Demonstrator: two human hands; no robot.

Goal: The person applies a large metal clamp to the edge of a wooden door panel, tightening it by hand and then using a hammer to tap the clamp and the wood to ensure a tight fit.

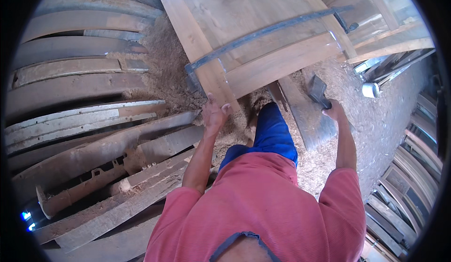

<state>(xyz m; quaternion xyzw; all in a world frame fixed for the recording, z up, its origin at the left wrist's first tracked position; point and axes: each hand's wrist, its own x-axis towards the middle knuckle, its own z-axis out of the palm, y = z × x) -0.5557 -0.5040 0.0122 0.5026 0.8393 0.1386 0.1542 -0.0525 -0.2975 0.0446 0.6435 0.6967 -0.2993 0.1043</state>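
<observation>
A large wooden door panel point(263, 18) with a frame of planks lies ahead of me. Across it runs a long blue-grey bar clamp point(263, 37), its screw end at the far right. My left hand point(215, 115) is at the panel's near left corner, fingers apart and touching the end of the side plank point(213, 76). To the right, my right hand point(334, 111) is closed around the dark handle of a mallet point(317, 88) with a blocky grey head. The mallet is held above a worn board point(305, 116) and apart from the panel.
Stacked rough planks point(80, 90) fill the left side. Wood shavings point(164, 50) cover the ground around the panel. A white container point(370, 90) stands at the right, near leaning pieces. More boards point(413, 168) line the right edge. My blue-clad leg point(275, 128) is close to the panel's near edge.
</observation>
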